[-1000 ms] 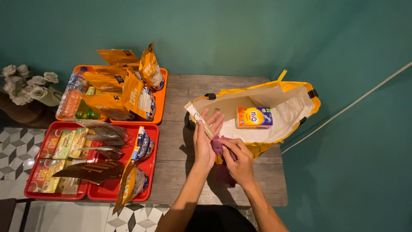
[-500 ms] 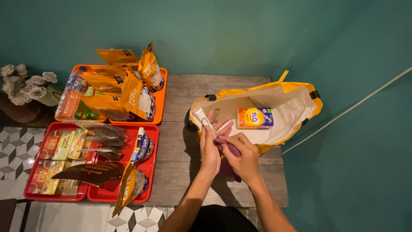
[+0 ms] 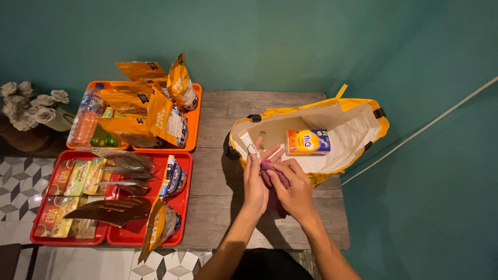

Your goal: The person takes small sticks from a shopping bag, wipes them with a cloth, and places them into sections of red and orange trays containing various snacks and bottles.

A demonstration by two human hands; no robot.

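Left hand (image 3: 256, 179) pinches a pale tube (image 3: 249, 145), right hand (image 3: 295, 189) grips purple cloth (image 3: 274, 179) at the yellow bag's (image 3: 363, 106) rim.

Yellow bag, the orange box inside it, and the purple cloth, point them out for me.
yellow bag (image 3: 376, 124), head view, on its far right rim.
orange box (image 3: 307, 141), head view, on its top face.
purple cloth (image 3: 275, 179), head view, on the fold between the hands.

Both hands meet together, left hand (image 3: 255, 179) fingers extended, right hand (image 3: 294, 187) curled closed.
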